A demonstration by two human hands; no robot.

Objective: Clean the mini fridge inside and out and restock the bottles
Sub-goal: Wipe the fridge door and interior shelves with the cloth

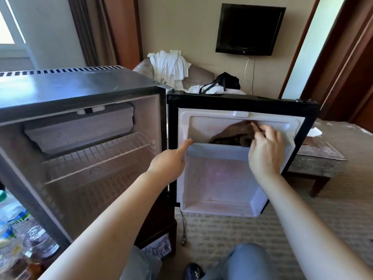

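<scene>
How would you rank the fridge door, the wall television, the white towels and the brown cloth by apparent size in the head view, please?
1. fridge door
2. television
3. white towels and brown cloth, which look alike, the cloth partly hidden by the right hand

Letters on the bottle label [18, 219] are too blurred to read.

wall tv [249, 29]; white towels [169, 66] draped over armchair [199, 74]; black bag [228, 80] nearby.

Both bare arms stretch forward. The left hand [171, 161] holds its forefinger straight, other fingers hidden, and the right hand [265, 152] pinches a brown cloth [232, 134] with curled fingers.
</scene>
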